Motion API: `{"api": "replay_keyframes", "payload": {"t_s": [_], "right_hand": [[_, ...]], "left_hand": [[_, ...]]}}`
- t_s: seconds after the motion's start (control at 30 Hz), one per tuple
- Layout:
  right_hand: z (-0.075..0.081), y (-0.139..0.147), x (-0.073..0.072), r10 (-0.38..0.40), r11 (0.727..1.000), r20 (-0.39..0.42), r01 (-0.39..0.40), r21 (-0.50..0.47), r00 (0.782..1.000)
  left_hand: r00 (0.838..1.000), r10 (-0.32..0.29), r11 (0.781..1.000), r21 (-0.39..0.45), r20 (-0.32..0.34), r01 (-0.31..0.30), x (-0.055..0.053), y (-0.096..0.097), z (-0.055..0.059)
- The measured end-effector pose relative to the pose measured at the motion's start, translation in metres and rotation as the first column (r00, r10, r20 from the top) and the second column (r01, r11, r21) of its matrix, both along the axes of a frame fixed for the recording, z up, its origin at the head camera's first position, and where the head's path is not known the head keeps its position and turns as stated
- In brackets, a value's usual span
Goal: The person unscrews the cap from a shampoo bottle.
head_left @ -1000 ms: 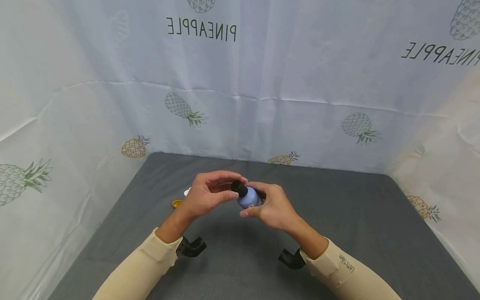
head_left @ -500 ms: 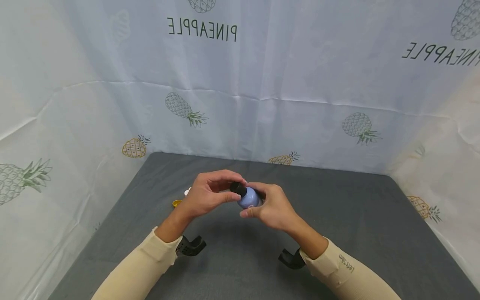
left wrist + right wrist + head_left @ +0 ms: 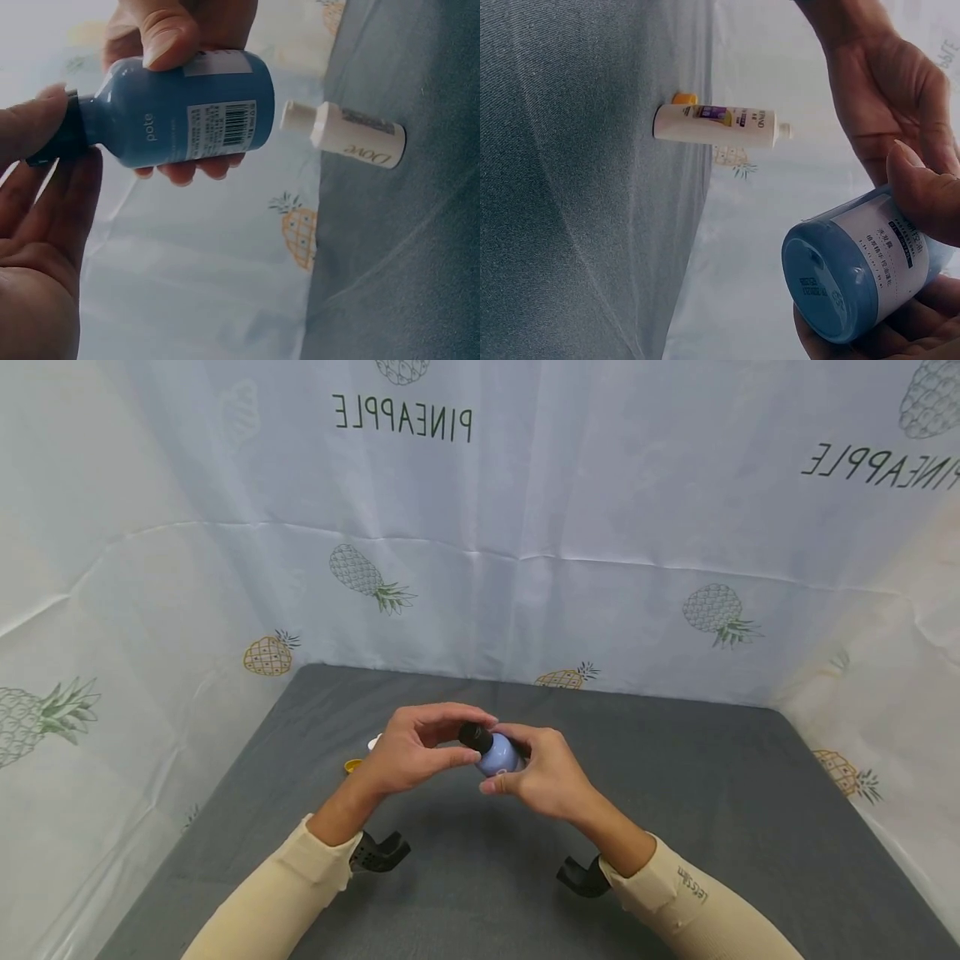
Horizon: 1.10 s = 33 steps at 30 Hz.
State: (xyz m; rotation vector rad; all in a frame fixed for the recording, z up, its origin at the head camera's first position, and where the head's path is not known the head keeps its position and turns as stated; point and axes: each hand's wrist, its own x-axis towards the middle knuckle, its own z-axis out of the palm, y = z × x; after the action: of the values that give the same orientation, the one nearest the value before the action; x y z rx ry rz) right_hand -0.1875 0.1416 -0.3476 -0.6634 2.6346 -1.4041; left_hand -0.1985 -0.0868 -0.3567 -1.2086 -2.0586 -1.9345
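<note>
A blue bottle (image 3: 497, 758) with a black cap (image 3: 476, 737) is held up above the table, tilted with its cap to the upper left. My right hand (image 3: 547, 772) grips the bottle's body, thumb on the near side and fingers on the far side. At the other end, my left hand (image 3: 412, 747) pinches the cap between thumb and fingertips. The left wrist view shows a barcode label (image 3: 221, 127) on the bottle. Its round base (image 3: 825, 289) faces the camera in the right wrist view.
A white Dove bottle (image 3: 360, 136) stands on the grey cloth-covered table (image 3: 675, 793). The right wrist view has another white bottle (image 3: 712, 125) with a bare narrow neck, and a yellow cap (image 3: 684, 98) on the table behind it. Pineapple-print curtains (image 3: 510, 527) enclose the table's back and sides.
My left thumb and fingers have shifted slightly on the black cap, and the cap sits a touch further left. The right hand and bottle body stay in nearly the same place.
</note>
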Motion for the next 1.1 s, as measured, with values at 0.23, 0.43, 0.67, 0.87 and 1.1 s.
{"api": "replay_keyframes", "payload": {"t_s": [0.23, 0.43, 0.67, 0.87, 1.1], "right_hand": [[0.000, 0.000, 0.001, 0.011, 1.000, 0.003, -0.011, 0.004, 1.000], [0.000, 0.000, 0.001, 0.011, 1.000, 0.002, -0.011, 0.008, 1.000], [0.000, 0.001, 0.002, 0.019, 1.000, 0.001, -0.019, 0.005, 1.000], [0.000, 0.001, 0.002, 0.033, 0.999, 0.000, -0.033, 0.002, 0.999], [-0.001, 0.001, 0.002, 0.030, 1.000, 0.011, -0.030, -0.001, 0.999]], "left_hand": [[0.995, 0.063, 0.998, -0.020, -0.072, -0.065, -0.002, 0.000, 0.000], [0.995, 0.090, 0.994, -0.054, -0.053, -0.092, -0.001, 0.001, 0.002], [0.996, 0.088, 0.980, -0.176, -0.021, -0.090, 0.002, -0.003, 0.009], [0.995, 0.083, 0.968, -0.235, -0.056, -0.094, 0.002, -0.005, 0.016], [0.987, 0.095, 0.960, -0.252, -0.127, -0.125, 0.002, -0.005, 0.021]]}}
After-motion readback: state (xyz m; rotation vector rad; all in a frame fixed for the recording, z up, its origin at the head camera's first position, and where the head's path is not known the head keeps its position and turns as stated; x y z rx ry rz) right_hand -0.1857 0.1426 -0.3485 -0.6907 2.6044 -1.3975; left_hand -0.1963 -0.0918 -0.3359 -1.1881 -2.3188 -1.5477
